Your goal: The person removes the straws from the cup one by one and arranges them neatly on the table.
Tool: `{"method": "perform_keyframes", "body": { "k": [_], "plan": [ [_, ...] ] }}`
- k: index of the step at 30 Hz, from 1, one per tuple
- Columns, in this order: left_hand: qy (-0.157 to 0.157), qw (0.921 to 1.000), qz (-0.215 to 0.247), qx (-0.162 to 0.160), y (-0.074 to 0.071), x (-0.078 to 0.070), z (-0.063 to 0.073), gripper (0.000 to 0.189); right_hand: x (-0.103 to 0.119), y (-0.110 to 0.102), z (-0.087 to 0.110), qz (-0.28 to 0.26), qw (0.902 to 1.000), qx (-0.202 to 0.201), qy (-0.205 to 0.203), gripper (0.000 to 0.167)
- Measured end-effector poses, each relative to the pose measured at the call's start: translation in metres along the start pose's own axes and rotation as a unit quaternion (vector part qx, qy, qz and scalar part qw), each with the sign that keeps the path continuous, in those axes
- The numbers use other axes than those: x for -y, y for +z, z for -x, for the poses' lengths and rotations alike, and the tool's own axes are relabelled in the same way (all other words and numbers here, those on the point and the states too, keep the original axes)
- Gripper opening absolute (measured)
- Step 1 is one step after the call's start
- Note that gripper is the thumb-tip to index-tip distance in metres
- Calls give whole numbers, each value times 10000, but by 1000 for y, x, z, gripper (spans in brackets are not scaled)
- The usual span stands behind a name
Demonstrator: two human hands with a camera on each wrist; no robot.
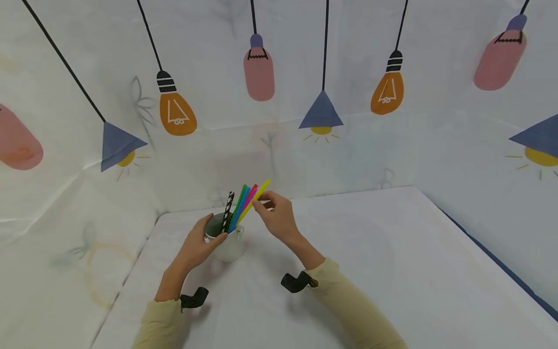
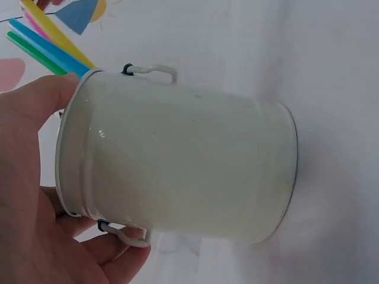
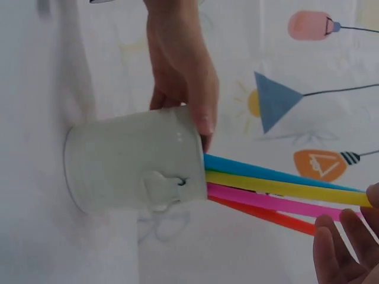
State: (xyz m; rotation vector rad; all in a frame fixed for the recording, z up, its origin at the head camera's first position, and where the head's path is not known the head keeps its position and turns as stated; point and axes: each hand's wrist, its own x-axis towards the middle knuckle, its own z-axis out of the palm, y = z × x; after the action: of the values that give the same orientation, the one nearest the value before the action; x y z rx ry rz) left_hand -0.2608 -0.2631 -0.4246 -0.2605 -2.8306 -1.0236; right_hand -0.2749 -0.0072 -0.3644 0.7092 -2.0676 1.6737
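A small white metal pail with little wire side handles stands on the white tabletop. My left hand grips its rim, thumb on the near side and fingers round the far side, beside one handle. Drinking straws lean out of the pail: a black-and-white one, a green one, a blue one, a pink one and a red one. Near its upper end, my right hand pinches the yellow straw, whose lower end is hidden in the pail.
White cloth covers the table, which reaches to the right and toward me. Behind it hangs a pale backdrop printed with lamps and bulbs. A dark blue strip runs along the right edge.
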Motion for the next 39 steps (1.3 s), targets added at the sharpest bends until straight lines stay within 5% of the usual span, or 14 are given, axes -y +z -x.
{"method": "perform_keyframes", "body": {
  "k": [14, 19, 24, 27, 33, 39],
  "plan": [
    [154, 9997, -32, -208, 1, 4, 1, 89, 43, -61, -31, -1111, 9899, -413, -779, 17],
    [123, 9996, 4, -246, 2, 4, 0, 90, 63, -83, -45, -1013, 9863, -720, -1080, 18],
    [133, 9996, 112, -208, 3, 7, -1, 91, 78, -99, -54, -600, 9902, -837, -942, 23],
    [241, 9993, 191, -200, 2, 8, -1, 90, 69, -102, -61, -474, 9933, -737, -758, 28],
    [360, 9991, 120, -192, 1, 8, 1, 88, 16, -95, -72, -393, 9979, -456, -232, 35],
    [451, 9988, 141, -164, 3, 5, 0, 85, -21, -81, -65, -152, 9986, -336, 367, 41]
  ]
}}
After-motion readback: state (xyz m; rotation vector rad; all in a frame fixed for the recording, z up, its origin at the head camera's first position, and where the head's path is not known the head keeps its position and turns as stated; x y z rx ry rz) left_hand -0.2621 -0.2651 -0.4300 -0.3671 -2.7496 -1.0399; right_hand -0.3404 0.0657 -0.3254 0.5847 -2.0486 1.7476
